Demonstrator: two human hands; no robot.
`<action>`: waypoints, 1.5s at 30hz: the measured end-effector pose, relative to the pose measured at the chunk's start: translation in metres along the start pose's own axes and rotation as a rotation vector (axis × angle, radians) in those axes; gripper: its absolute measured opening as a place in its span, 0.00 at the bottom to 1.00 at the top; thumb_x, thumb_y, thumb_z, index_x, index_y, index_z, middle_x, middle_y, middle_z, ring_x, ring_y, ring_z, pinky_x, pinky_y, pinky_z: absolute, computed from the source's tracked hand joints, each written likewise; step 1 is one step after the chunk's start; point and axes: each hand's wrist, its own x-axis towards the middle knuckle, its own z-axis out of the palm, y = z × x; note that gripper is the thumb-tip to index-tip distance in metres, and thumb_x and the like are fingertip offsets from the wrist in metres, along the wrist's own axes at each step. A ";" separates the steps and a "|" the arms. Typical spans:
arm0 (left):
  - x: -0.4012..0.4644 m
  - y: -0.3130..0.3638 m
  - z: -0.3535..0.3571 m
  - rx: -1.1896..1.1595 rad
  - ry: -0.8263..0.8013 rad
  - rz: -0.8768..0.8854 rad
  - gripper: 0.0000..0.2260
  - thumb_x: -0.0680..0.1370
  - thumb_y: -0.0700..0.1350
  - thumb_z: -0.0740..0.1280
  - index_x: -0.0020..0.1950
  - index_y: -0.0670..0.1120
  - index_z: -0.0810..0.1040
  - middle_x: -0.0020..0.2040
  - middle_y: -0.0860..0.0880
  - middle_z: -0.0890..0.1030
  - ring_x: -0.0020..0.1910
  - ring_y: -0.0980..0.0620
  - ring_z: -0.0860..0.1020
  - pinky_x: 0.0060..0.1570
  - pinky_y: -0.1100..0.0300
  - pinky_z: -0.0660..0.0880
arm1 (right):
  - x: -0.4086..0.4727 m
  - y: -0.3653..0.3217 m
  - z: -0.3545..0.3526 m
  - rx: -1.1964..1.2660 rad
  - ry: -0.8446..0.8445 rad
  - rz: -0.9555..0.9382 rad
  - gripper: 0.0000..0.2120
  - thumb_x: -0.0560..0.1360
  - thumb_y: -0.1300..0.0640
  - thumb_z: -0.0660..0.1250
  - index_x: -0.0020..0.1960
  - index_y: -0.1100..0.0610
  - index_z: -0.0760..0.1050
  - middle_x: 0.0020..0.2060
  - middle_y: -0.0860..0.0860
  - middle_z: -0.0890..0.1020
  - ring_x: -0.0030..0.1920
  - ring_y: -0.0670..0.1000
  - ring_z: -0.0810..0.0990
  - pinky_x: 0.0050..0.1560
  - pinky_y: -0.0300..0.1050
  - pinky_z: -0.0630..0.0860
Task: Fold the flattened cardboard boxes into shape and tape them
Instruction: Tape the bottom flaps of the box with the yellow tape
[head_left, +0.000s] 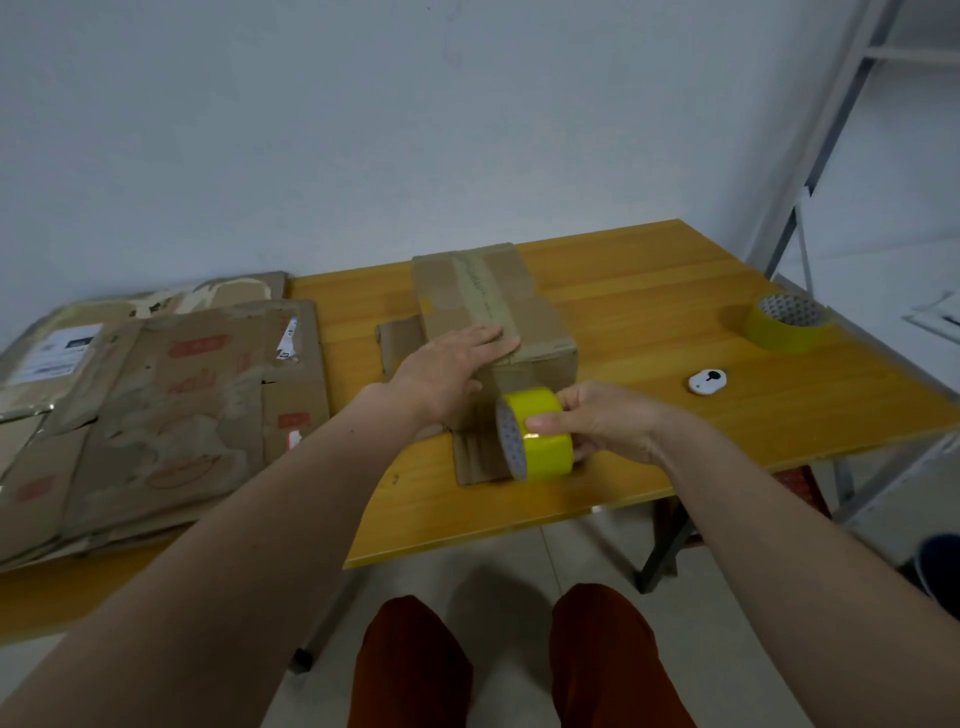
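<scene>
One folded brown cardboard box (493, 317) is pressed under the flat left hand (452, 371); one yellow tape roll (537, 434) is gripped by the right hand (608, 421). Beyond it, a second yellow tape roll (787, 321) and a small white cutter (707, 382) are seen. Flattened boxes (156, 405) are stacked left of the left hand.

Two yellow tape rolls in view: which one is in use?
The tape roll in the right hand, at the folded box. The other roll lies untouched at the table's far right.

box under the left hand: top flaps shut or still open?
Shut. The box's top flaps lie flat and meet along a tape-covered seam, with the left hand resting flat on them. A flap at its near end lies spread on the table.
</scene>
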 end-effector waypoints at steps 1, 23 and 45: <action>-0.001 -0.001 0.000 0.014 0.009 -0.007 0.33 0.80 0.37 0.64 0.79 0.56 0.53 0.80 0.52 0.53 0.78 0.52 0.51 0.76 0.56 0.50 | 0.001 0.001 0.002 -0.037 0.012 0.024 0.17 0.73 0.54 0.69 0.56 0.65 0.78 0.49 0.59 0.83 0.47 0.53 0.82 0.51 0.46 0.79; 0.027 0.059 0.027 -0.165 0.304 -0.193 0.20 0.83 0.47 0.58 0.75 0.53 0.65 0.77 0.53 0.62 0.77 0.52 0.56 0.74 0.57 0.44 | 0.010 0.048 -0.077 -0.721 0.997 0.230 0.17 0.81 0.53 0.58 0.69 0.56 0.68 0.70 0.59 0.62 0.69 0.62 0.61 0.65 0.53 0.64; 0.002 0.090 0.043 -1.207 0.607 -1.021 0.19 0.73 0.50 0.74 0.54 0.46 0.68 0.53 0.48 0.72 0.48 0.51 0.72 0.46 0.59 0.68 | 0.015 0.057 -0.075 -0.484 1.060 0.233 0.22 0.72 0.60 0.73 0.61 0.63 0.70 0.60 0.60 0.74 0.58 0.60 0.74 0.50 0.49 0.71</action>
